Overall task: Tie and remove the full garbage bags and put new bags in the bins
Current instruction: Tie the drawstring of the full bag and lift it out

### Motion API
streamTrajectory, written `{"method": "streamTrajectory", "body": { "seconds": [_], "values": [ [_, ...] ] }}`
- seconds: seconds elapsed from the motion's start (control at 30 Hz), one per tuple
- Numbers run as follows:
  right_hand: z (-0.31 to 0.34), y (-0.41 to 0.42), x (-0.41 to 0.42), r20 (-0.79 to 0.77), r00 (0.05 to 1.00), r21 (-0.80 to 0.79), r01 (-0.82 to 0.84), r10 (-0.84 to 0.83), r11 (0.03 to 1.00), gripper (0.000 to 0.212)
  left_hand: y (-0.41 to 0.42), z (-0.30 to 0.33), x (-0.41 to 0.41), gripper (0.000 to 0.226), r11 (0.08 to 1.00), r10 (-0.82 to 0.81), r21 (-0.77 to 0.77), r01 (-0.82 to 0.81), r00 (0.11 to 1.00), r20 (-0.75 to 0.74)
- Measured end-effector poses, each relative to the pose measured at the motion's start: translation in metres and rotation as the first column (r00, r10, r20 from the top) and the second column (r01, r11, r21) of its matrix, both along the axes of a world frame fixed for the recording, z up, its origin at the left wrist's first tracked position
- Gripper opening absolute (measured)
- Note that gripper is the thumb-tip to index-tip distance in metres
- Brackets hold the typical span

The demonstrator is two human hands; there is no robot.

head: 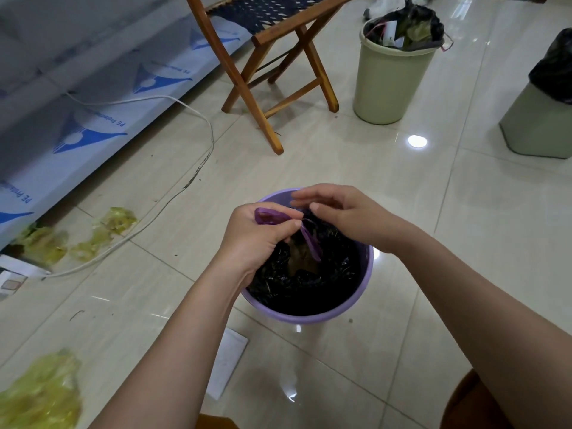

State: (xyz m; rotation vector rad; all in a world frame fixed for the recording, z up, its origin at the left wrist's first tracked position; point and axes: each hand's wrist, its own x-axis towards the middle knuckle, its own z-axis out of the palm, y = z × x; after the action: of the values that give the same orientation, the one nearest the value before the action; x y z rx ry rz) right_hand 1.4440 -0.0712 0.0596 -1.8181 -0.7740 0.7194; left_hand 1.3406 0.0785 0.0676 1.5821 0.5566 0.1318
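While both of my arms reach down over the purple bin (pixel 312 314), I hold my hands close together above its far rim. My left hand (pixel 260 236) has its fingers curled around a purple drawstring loop (pixel 269 216), with the thumb pinching it against the forefinger. From that pinch a second purple strand (pixel 311 243) hangs down into the mouth of the black garbage bag (pixel 309 283), which sits inside the bin and lines its wall. The bag's top is gathered loosely, with brownish waste showing in the gap at the middle. My right hand (pixel 343 216) hovers just beside the left, fingers bent and spread, thumb near the point where the strands meet; I cannot tell whether it actually grips the string.

The bin stands on a glossy tiled floor (pixel 402 187). Well apart, farther back, a pale green bin (pixel 390 85) holds an open black bag with rubbish showing at the top, and another pale green bin (pixel 538 125) with a black bag sits at the right edge. A wooden folding chair (pixel 278 66) stands beside the nearer green one. Yellow plastic scraps (pixel 40 394) lie on the floor to the left, near a white cable (pixel 173 199), and a white sheet of paper (pixel 226 363) lies just in front of the purple bin.
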Motion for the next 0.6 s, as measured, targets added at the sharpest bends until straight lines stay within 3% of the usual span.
{"method": "streamTrajectory", "body": {
  "seconds": [0.1,0.23,0.43,0.6],
  "values": [
    [-0.0056,0.0056,-0.0061,0.033,0.998,-0.125,-0.054,0.059,0.991,0.029,0.002,-0.0035,-0.0006,0.027,0.979,-0.048,0.196,0.053,0.998,-0.03],
    [-0.0029,0.0056,-0.0049,-0.035,0.999,-0.128,-0.044,0.04,0.991,0.029,-0.0005,-0.0062,-0.0021,0.029,0.902,-0.043,0.428,0.046,0.999,-0.016],
    [-0.0009,0.0034,-0.0063,-0.182,0.97,-0.109,-0.183,0.161,0.977,0.028,-0.0018,-0.0056,0.0006,0.021,0.937,-0.007,0.35,-0.017,0.998,0.068],
    [-0.0066,0.0017,-0.0028,-0.072,0.997,-0.136,-0.036,0.026,0.99,0.012,-0.0001,-0.0055,0.0009,0.014,0.944,0.04,0.326,-0.058,0.997,0.061]
  ]
}}
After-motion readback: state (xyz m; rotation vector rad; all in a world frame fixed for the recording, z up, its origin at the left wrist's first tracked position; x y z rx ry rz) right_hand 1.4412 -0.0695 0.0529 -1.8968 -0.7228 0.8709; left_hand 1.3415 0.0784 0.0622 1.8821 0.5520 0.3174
